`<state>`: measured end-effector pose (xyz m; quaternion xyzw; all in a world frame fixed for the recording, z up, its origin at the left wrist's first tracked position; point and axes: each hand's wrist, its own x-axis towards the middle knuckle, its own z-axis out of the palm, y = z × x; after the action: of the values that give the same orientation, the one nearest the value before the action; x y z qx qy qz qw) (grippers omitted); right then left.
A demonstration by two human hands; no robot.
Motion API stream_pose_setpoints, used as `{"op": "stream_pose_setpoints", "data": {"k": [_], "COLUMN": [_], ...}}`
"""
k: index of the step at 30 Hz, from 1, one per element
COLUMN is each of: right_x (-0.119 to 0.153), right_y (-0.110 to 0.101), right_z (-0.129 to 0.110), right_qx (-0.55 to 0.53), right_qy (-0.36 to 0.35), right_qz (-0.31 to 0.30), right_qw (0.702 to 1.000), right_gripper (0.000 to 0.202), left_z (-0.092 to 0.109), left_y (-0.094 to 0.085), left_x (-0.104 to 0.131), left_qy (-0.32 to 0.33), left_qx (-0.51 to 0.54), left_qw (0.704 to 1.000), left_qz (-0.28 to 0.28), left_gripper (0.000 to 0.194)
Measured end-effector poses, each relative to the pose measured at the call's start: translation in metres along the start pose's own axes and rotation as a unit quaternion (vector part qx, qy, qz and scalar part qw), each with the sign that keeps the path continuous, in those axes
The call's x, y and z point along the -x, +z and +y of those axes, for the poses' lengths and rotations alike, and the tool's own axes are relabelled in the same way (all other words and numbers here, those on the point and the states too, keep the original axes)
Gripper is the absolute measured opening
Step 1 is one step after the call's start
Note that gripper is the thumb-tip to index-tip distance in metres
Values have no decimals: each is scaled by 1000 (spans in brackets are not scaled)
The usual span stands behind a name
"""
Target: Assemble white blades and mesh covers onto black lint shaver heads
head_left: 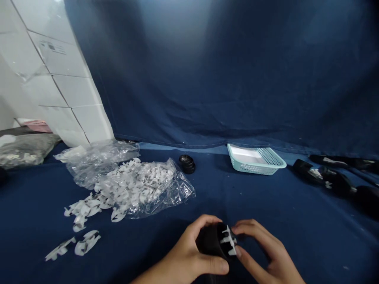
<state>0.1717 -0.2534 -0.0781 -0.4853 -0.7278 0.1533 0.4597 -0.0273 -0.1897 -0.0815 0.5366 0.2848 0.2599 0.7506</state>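
Note:
Near the bottom centre, my left hand [192,254] is wrapped round a black cylindrical part [209,240], whose open end faces right. A small white plastic piece [229,240] with prongs sits at that open end. The thumb and forefinger of my right hand [262,248] pinch the white piece from the right. To the left, a heap of similar white pieces [139,183] spills out of a clear plastic bag [174,197]. Two loose white pieces [87,242] lie closer to me at the lower left.
Black round parts [187,163] are stacked behind the hands. A light green basket [256,167] with something white inside stands at the back right. Several black parts [336,181] lie at the far right. A blue curtain [207,79] hangs behind, with white boxes [74,86] at left.

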Motion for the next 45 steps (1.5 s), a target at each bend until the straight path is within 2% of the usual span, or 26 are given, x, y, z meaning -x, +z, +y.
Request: {"op": "stream_pose_setpoints", "data": {"k": [4,10,18,25,39,45], "right_x": [2,2,5,7,9,8], "right_y": [3,7,8,10,14,16], "right_z": [1,3,4,7,8,7], "right_qx": [-19,-28,7,10,-48,-30], "right_qy": [33,31,-2,-69,13,-8], "right_qz": [-2,7,27,30,43,47], "right_qw": [999,999,1000,997,998,998], "right_gripper": [14,12,10,15,12,12], "left_z": [-2,3,-4,-4,-6,-11], "left_y": [1,0,-3,0,-1,0], "left_x": [-1,-3,-1,-2,-1,-2], "left_qy": [-42,-50,-43,-21,-10,-19], "left_qx": [65,73,37,51,39,49], "left_qw": [997,995,998,998,999,998], "left_qz": [29,46,2,-20,-36,-28], "left_gripper": [72,80,72,64,63,67]}}
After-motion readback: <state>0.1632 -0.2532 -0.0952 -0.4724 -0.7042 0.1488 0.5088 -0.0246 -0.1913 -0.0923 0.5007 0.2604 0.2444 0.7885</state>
